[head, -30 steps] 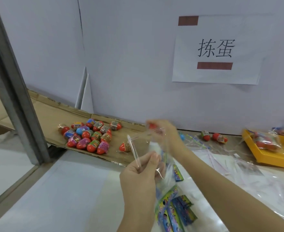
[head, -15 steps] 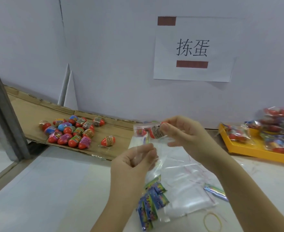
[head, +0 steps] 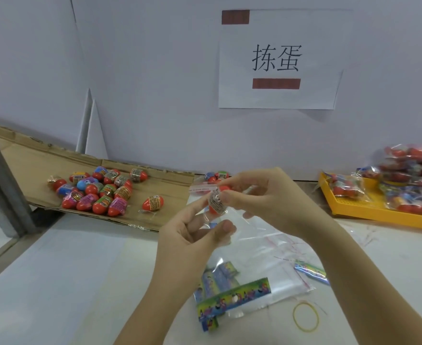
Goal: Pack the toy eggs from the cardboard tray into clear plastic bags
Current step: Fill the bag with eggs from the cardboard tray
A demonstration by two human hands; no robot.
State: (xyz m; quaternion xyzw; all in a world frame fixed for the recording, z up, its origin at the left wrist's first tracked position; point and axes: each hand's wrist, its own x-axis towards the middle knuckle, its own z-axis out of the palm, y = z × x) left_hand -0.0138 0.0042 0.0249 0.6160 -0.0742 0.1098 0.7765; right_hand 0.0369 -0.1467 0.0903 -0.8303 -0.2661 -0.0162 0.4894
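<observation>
Red toy egg [head: 216, 203] pinched in right hand [head: 267, 197] grip; left hand [head: 190, 241] holds bag [head: 202, 189].

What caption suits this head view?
Right hand holds a toy egg at the mouth of a clear bag pinched by the left hand, cardboard tray of eggs behind.

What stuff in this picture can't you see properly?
All from the head view:
The toy egg pinched by the right hand is half covered by its fingers, and its label is too small to read.
The film of the clear plastic bag held by the left hand is see-through, so I cannot tell if the egg is inside it.
Packed bags on the yellow tray are cut off by the right edge.
The cardboard tray has its left end behind the metal post.
</observation>
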